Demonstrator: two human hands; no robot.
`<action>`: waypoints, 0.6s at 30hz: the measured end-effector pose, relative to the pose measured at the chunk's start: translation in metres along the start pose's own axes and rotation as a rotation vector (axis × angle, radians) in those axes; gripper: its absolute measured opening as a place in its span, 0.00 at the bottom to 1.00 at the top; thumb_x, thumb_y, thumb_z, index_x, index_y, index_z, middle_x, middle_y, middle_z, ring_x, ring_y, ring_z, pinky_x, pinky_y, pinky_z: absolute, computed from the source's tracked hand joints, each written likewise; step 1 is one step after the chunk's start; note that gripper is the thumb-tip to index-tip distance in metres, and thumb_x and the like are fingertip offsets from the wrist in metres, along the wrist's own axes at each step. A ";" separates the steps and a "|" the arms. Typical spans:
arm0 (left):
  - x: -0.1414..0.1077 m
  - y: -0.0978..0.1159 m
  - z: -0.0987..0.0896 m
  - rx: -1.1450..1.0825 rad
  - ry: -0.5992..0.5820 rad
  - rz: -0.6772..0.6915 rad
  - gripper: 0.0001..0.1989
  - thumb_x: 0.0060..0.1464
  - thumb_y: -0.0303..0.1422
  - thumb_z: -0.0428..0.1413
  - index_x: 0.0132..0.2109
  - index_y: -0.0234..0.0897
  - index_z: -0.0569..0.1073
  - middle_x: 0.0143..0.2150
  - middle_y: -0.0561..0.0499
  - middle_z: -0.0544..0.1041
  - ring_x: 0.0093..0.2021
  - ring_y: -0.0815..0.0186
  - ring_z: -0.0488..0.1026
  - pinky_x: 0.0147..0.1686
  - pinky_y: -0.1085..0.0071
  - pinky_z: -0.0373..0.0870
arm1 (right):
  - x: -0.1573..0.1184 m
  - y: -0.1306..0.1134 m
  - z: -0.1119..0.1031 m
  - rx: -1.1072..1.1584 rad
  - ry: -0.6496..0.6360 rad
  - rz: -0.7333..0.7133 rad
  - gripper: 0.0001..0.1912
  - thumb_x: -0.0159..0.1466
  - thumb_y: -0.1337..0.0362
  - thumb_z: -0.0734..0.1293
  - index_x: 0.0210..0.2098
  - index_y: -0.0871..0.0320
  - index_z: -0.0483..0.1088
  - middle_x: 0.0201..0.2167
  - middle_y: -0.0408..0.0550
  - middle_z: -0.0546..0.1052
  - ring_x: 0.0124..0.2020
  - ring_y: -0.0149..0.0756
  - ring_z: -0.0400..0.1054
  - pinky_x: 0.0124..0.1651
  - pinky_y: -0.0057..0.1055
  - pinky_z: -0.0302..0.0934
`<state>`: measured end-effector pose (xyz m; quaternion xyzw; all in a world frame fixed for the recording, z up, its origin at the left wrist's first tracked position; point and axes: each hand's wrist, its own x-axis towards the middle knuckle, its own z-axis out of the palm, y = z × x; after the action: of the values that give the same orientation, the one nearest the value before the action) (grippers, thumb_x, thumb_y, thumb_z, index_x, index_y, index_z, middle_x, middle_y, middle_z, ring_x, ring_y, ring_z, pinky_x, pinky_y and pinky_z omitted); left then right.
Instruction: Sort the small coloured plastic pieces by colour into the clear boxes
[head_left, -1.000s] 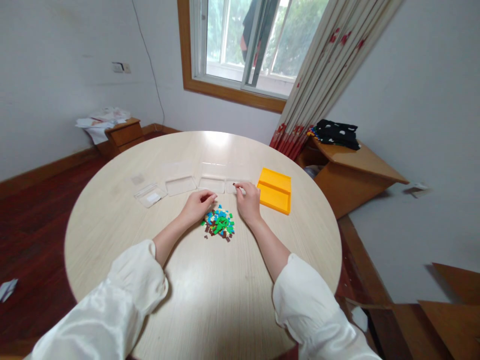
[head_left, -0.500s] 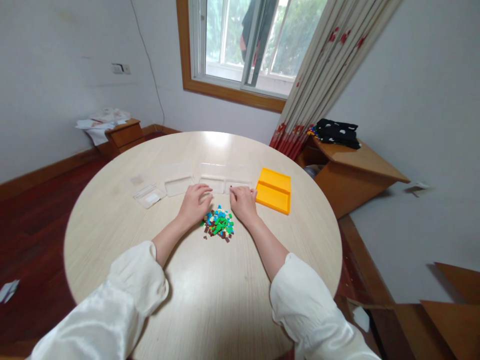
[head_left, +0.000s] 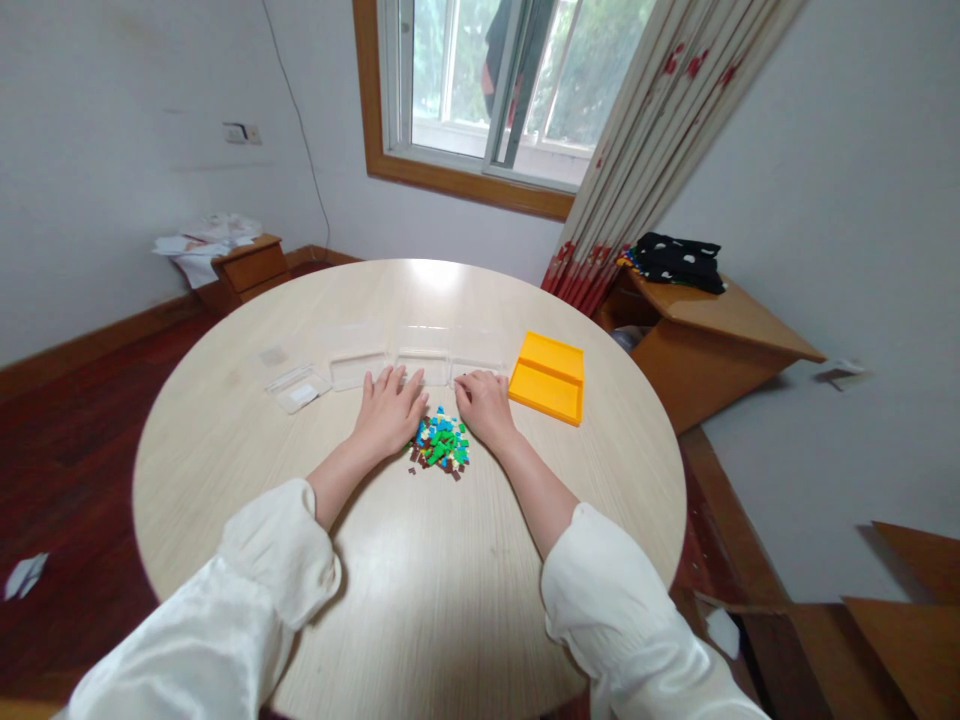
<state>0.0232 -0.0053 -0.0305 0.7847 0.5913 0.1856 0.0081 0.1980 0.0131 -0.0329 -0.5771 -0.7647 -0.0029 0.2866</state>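
Note:
A heap of small toy building bricks (head_left: 442,443) in green, blue, brown and cream lies on the table between my hands. My left hand (head_left: 388,410) is palm down at the heap's left, fingers spread, nothing in them. Its fingertips reach the near side of the middle clear plastic box (head_left: 424,367). On the right, my right hand (head_left: 484,405) rests at the near edge of another clear box (head_left: 478,364). Its fingers are bent and close together; whatever they hold is hidden. A tiny dark bit shows just beyond the fingertips.
A yellow two-part box (head_left: 551,395) lies open right of my right hand. A third clear box (head_left: 356,370) and a small clear case (head_left: 300,388) stand to the left. Everything rests on a round wooden table (head_left: 420,580); a window and curtain are behind it.
My left hand has flattened and spread its fingers, where they were more curled before. The right hand has shifted slightly left, its fingertips lower at the box edge. The view has tilted slightly.

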 end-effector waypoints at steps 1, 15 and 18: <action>-0.001 0.001 -0.001 0.006 0.000 -0.003 0.26 0.62 0.40 0.39 0.63 0.37 0.62 0.64 0.38 0.61 0.66 0.49 0.53 0.62 0.43 0.44 | -0.001 -0.001 0.000 -0.005 -0.003 -0.005 0.10 0.65 0.67 0.60 0.36 0.58 0.74 0.36 0.52 0.77 0.42 0.40 0.65 0.46 0.37 0.48; 0.001 -0.001 -0.002 -0.145 0.182 -0.030 0.22 0.61 0.36 0.41 0.57 0.33 0.67 0.61 0.38 0.65 0.60 0.52 0.60 0.60 0.51 0.51 | -0.010 -0.015 -0.019 0.092 -0.139 -0.265 0.12 0.62 0.73 0.62 0.40 0.58 0.74 0.38 0.50 0.77 0.43 0.39 0.67 0.45 0.35 0.54; 0.001 -0.001 -0.005 -0.211 0.238 -0.023 0.20 0.61 0.36 0.42 0.54 0.33 0.69 0.57 0.38 0.69 0.56 0.53 0.62 0.57 0.54 0.56 | -0.012 -0.017 -0.023 0.082 -0.209 -0.301 0.14 0.60 0.75 0.61 0.39 0.57 0.76 0.38 0.50 0.77 0.43 0.38 0.67 0.45 0.35 0.56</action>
<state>0.0213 -0.0053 -0.0257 0.7451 0.5745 0.3380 0.0225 0.1950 -0.0106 -0.0132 -0.4410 -0.8676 0.0454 0.2252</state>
